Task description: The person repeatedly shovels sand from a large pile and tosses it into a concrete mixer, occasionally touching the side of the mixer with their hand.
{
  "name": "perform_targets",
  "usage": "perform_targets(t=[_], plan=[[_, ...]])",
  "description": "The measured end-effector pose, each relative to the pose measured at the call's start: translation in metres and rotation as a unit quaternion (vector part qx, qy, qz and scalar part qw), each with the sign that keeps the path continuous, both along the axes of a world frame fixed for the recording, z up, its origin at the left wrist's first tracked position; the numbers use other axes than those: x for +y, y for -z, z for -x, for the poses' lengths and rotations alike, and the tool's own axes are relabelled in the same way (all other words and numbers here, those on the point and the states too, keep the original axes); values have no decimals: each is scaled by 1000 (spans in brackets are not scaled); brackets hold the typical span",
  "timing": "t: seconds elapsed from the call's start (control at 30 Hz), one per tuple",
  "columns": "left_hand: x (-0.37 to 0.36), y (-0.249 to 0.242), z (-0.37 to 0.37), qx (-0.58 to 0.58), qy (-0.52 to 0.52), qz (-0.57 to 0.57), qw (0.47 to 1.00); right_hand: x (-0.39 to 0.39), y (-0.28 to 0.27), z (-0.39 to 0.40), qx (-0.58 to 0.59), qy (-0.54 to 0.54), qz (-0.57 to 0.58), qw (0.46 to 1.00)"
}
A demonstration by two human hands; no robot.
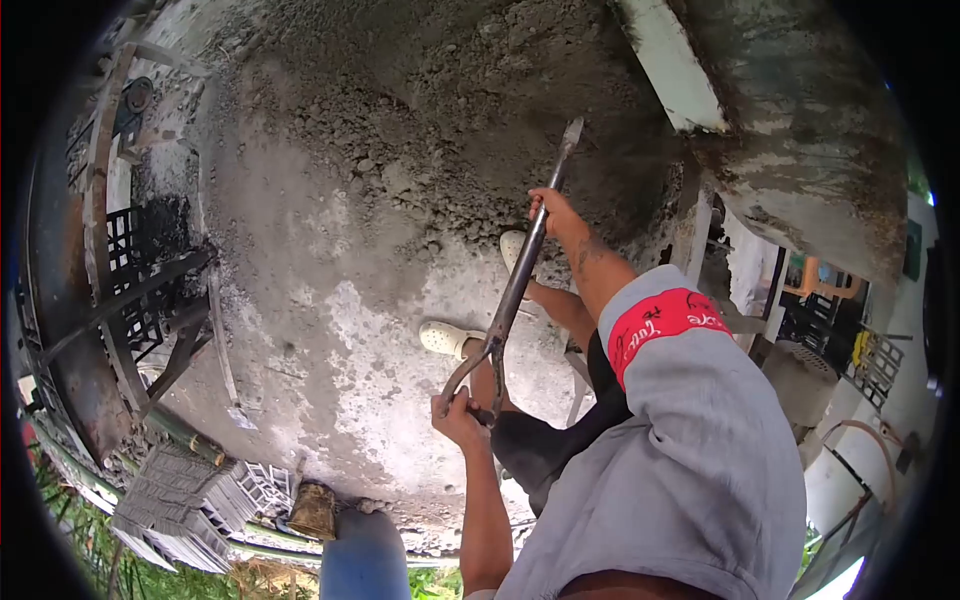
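Observation:
A shovel with a metal shaft (520, 278) slants from the lower middle up to the right. My left hand (458, 418) is wrapped round its handle at the low end. Farther up, my right hand (549, 205) grips the shaft near the narrow metal part (571, 138). That end meets a heap of grey, crumbly material (470, 130); the blade itself cannot be made out. My feet, in pale clogs (443, 339), stand beside the shaft on the patchy concrete floor (300, 290).
Wooden frames and dark crates (125, 250) line the left side. A blue barrel (364, 560) and a rusty tin (313, 510) stand at the bottom. At the upper right is a stained slab (810, 150) with a pale beam (672, 65). An orange object (825, 280) lies at right.

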State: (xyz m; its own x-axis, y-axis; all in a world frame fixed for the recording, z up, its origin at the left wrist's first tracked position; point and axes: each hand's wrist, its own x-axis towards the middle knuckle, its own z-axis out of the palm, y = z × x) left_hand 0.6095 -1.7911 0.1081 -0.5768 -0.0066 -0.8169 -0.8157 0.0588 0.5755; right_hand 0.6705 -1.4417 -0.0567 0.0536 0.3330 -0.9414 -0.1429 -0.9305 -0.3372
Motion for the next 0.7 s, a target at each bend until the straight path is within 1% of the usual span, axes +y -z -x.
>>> perform_targets(t=[0.03,0.07,0.1,0.17,0.23,0.3,0.33,0.4,0.43,0.47,0.5,0.53,0.57,0.6,0.63,0.67,0.7], plan=[[-4,-2,-1,-27,15,11,999,-12,3,-3,6,-8,-2,1000],[-13,6,-8,10,9,12,1000,-18,4,-4,-24,-20,-2,1000],[-23,11,-11,7,4,19,1000,-21,4,-4,-57,-33,-2,998],[-55,10,-26,0,-11,34,999,-48,2,-8,-71,-46,9,996],[-91,2,-43,-46,-66,41,996,-76,-2,-25,-33,-53,31,998],[-117,-25,-67,-54,-109,26,992,-100,-32,-24,-63,-57,53,995],[-128,-40,-81,-65,-122,37,990,-113,-49,-26,-68,-69,52,994],[-136,-84,-97,-71,-156,47,984,-130,-76,-25,-63,-79,46,994],[-141,-105,-105,-83,-166,60,981,-141,-87,-24,-47,-105,50,992],[-141,-125,-110,-67,-177,81,979,-143,-98,-19,-29,-131,51,990],[-145,-139,-116,-33,-157,107,981,-145,-117,-10,-19,-129,51,990],[-147,-151,-120,4,-135,133,982,-145,-153,8,-1,-148,57,987],[-145,-161,-118,9,-158,119,980,-143,-186,27,18,-168,60,984],[-146,-175,-113,12,-177,108,978,-141,-207,44,42,-166,51,984],[-140,-187,-110,35,-193,100,975,-138,-216,58,85,-173,39,980],[-123,-210,-100,14,-207,71,976,-128,-237,75,120,-187,24,975],[-132,-207,-96,44,-216,27,975,-119,-265,90,153,-197,11,968]])
